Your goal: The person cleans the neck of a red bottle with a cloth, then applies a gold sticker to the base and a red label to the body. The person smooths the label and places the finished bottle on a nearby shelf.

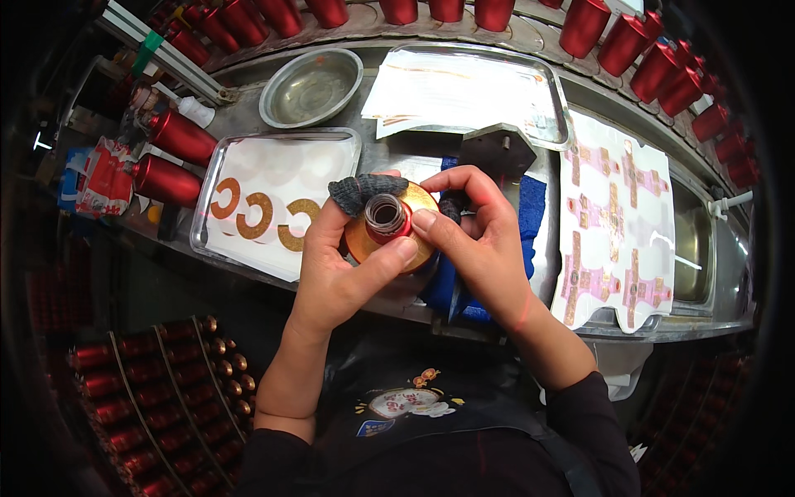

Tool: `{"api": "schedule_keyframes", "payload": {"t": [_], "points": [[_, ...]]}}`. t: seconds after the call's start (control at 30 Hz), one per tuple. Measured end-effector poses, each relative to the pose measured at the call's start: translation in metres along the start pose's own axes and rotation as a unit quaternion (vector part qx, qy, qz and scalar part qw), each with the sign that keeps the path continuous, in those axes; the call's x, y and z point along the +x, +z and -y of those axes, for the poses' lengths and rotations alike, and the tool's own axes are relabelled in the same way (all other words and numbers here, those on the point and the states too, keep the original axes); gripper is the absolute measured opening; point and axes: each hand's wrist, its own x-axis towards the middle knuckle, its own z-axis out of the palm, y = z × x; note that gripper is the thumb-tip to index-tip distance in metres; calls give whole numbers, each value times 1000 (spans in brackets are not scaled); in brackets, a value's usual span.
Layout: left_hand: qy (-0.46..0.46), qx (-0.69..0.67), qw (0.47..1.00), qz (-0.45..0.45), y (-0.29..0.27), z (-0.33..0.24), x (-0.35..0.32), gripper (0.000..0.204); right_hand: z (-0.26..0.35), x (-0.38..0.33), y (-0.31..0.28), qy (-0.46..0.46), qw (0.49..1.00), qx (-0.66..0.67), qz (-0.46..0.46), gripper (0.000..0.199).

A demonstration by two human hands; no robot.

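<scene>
Fingers of the left hand [335, 272] and right hand [487, 244] hold the bottle [389, 234] between them, narrow around its neck and shoulder, above the middle of the counter's [240, 118] near edge. Its shoulder seems already covered in gold — the mouth is uncapped, and C-shaped gold labels [253, 222] remain unused toward the counter's left end. Its mouth points upward to the camera, the long axis roughly upright — exact tilt I cannot tell.

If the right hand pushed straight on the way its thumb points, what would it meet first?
Most likely the open bottle neck, which stands just ahead of the right hand; depth is hard to judge.
</scene>
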Motion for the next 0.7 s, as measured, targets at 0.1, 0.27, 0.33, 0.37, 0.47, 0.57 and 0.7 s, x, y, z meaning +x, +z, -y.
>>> {"api": "schedule_keyframes", "payload": {"t": [0.1,0.27,0.33,0.37,0.47,0.57,0.7], "points": [[2,0,1000,-3,0,1,0,55,1,3,-3,5,1000,9,2,33],[-1,-2,1000,-2,-1,0,-1,55,-2,-4,-6,24,995,90,20,34],[1,1,1000,-3,-1,0,-1,55,-5,-6,-6,-17,999,28,19,36],[-3,-1,1000,-3,0,1,-1,55,-6,-5,-5,-30,999,35,18,37],[-7,-3,1000,-5,0,1,0,55,-9,-2,-8,-24,999,44,18,39],[-3,3,1000,-8,1,0,0,55,-12,0,-9,-23,999,42,20,39],[-1,7,1000,-2,1,-1,0,55,-17,-3,-10,-27,998,63,9,34]]}}
